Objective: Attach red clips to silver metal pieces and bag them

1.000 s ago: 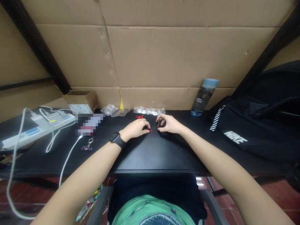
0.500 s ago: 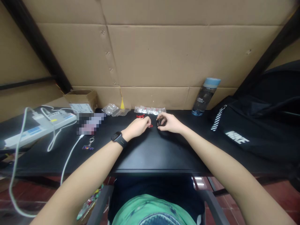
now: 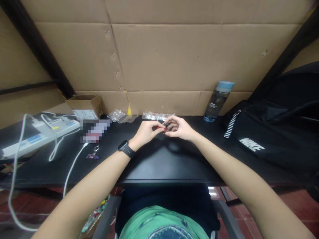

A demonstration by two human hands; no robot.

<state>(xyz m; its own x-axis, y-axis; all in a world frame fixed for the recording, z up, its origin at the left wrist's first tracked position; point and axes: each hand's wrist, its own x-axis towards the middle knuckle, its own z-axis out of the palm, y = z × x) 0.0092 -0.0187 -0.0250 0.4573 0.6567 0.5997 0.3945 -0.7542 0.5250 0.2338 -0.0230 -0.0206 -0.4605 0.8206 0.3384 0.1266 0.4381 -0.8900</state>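
Above the middle of the black table (image 3: 154, 166), my left hand (image 3: 148, 132) pinches a small red cord (image 3: 160, 127) between thumb and fingertips. My right hand (image 3: 180, 128) is beside it, its thumb and fingers curled round a small dark round piece (image 3: 166, 126). The cord and the dark piece meet between my fingertips; whether the cord passes through it is too small to tell. Clear plastic wrappers (image 3: 156, 116) lie just behind my hands, against the cardboard wall.
On the left are a white power strip (image 3: 41, 141) with cables, a cardboard box (image 3: 87, 106), a blurred phone-like item (image 3: 96, 131) and a keychain (image 3: 93, 156). A water bottle (image 3: 216, 102) and a black bag (image 3: 274, 132) stand on the right.
My left hand has moved right with the red cord, and the gap between my hands has closed. The dark piece is now at the left fingertips.
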